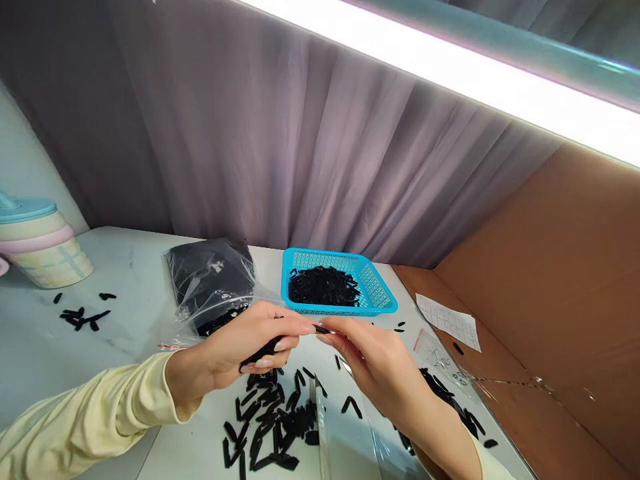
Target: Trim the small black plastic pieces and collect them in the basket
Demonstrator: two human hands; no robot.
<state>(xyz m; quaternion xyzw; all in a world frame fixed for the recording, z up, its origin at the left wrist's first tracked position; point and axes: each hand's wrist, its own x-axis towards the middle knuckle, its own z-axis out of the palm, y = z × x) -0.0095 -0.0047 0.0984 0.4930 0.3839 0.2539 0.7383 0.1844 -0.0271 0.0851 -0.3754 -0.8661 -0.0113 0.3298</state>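
My left hand [233,343] is closed, with dark pieces [261,353] tucked under its curled fingers. Its thumb and forefinger meet one end of a small black strip [323,329]. The other end is pinched between the thumb and fingertips of my right hand [383,363]. Fingers cover most of the strip, so its exact kind does not show. Below the hands, a loose pile of similar black strips [270,413] lies on the white table [190,447]. Behind them stands a blue perforated basket [380,287] with a heap of black strips [323,287] in it.
A clear plastic bag [213,277] of black material lies at the back left. Beyond it stands a blue-lidded cup [47,250]. Another clear bag [443,363] and a printed paper [450,322] lie on the right, beside a brown cardboard wall [560,287]. A bright tube light [450,67] hangs overhead.
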